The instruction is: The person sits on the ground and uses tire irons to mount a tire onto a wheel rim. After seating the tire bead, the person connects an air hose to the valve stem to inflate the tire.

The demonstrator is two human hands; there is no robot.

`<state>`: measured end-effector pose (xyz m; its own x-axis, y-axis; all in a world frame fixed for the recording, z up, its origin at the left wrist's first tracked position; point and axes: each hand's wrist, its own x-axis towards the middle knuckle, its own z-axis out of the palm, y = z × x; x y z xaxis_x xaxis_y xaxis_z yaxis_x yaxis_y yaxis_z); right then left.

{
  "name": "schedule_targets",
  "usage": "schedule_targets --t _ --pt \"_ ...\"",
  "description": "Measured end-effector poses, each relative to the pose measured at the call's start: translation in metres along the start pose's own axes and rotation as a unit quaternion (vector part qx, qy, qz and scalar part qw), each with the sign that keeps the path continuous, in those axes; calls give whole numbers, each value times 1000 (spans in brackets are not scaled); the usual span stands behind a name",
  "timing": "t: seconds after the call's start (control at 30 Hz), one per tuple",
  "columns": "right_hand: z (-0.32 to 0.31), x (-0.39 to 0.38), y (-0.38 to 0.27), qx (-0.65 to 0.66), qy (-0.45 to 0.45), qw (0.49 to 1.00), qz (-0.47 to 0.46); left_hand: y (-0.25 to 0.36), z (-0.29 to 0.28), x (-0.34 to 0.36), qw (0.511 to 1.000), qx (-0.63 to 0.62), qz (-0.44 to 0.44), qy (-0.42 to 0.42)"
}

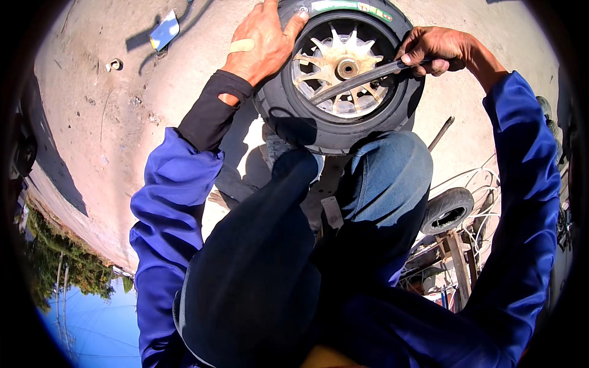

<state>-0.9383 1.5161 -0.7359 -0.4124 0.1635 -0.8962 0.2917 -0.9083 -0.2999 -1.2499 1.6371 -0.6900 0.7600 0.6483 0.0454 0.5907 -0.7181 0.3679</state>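
Tire (402, 104) sat at 12 o'clock in view. Your right hand (432, 52), at its 2 o'clock, clenched a dark bar (361, 80) across the wheel (338, 58); your left hand (262, 43) touched at 10 o'clock, grip couldn't be told.

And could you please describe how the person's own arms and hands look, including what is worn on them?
The left sleeve and right sleeve are both blue and wrinkled. Beyond the left one shows a black cuff with a small gap. The left hand wears a beige plaster; the right hand has no glove.
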Motion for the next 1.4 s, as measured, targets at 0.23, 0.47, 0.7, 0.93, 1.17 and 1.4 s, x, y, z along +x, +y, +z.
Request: schedule_targets --t 0.23,0.47,0.7,0.93,1.17,1.4 --pt "23 -14 2 7 -3 1000 3 -6 20 -5 1000 -4 5 20" --pt "120 -54 -23 156 30 985 67 -12 24 -11 999 7 12 35" --pt "163 -50 -43 438 8 892 108 -38 80 -31 995 -78 -53 -40" --pt "331 -32 -44 477 207 854 12 -43 93 -40 984 -164 -61 -29" --pt "411 35 -2 468 290 834 20 -55 105 -41 979 -193 -61 -20" --pt "393 43 1 536 255 805 -6 -53 98 -45 981 -182 -69 2"
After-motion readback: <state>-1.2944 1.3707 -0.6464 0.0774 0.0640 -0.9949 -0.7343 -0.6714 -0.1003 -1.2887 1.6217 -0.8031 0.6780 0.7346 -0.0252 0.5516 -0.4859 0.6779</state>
